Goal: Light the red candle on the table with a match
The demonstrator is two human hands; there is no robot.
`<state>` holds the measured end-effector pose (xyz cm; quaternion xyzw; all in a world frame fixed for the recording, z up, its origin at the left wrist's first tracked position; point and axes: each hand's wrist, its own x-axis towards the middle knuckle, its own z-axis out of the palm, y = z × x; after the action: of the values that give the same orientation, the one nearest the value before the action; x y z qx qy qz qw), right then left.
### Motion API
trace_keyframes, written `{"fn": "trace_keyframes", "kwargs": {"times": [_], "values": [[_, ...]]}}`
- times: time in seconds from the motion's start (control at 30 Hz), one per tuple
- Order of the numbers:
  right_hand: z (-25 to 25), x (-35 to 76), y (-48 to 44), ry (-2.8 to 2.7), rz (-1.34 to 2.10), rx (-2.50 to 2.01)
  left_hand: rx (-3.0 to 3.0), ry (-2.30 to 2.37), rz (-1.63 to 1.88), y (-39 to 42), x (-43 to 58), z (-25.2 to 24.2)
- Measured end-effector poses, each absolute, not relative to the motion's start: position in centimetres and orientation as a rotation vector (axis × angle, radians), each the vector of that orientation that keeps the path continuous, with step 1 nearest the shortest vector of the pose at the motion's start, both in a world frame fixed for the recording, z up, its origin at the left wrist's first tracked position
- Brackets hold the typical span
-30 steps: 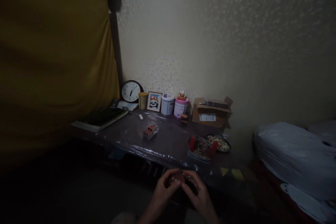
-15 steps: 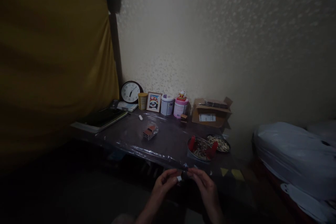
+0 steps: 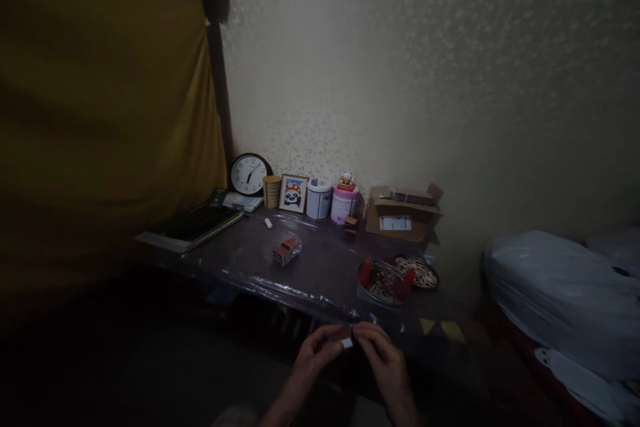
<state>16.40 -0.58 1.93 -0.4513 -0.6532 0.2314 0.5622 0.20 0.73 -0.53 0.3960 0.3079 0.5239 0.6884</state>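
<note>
In the dim foreground my left hand (image 3: 315, 350) and my right hand (image 3: 383, 353) meet just in front of the table's near edge. Both pinch a small reddish-brown box (image 3: 344, 335) with a white end; it looks like a matchbox. The fingers of both hands are curled around it. Just beyond the hands, a round metal dish (image 3: 383, 282) holds small sticks and red pieces, with a second dish of pale sticks (image 3: 423, 272) beside it.
A dark table under clear plastic sheet (image 3: 320, 267) carries a small packet of boxes (image 3: 286, 249), a clock (image 3: 249, 173), a framed panda picture (image 3: 293, 193), tins (image 3: 319, 199), a cardboard box (image 3: 403, 215) and books (image 3: 193, 225). A yellow cloth (image 3: 100, 120) hangs left; a plastic-covered bundle (image 3: 560, 293) lies right.
The hands drew slightly apart half a second ago, showing a white end, then closed together again on the small box. Nothing on the table moved.
</note>
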Motion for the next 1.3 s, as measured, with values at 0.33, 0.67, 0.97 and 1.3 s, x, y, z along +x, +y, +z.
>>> {"fn": "trace_keyframes", "kwargs": {"times": [0.33,0.67,0.97,1.3], "values": [[1.2,16.6,-0.5,-1.439,0.683,-1.171,0.886,0.675,1.144,0.7,0.2,-0.5],[1.3,16.5,-0.4,-1.536,0.430,-1.135,0.881,0.735,1.190,0.8,0.3,-0.4],[0.8,16.5,-0.6,-1.551,0.406,-1.210,0.845,0.725,1.228,0.9,0.6,-0.8],[1.1,16.2,-0.5,-1.582,0.376,-1.163,0.786,0.728,1.245,0.7,0.9,-0.5]]}}
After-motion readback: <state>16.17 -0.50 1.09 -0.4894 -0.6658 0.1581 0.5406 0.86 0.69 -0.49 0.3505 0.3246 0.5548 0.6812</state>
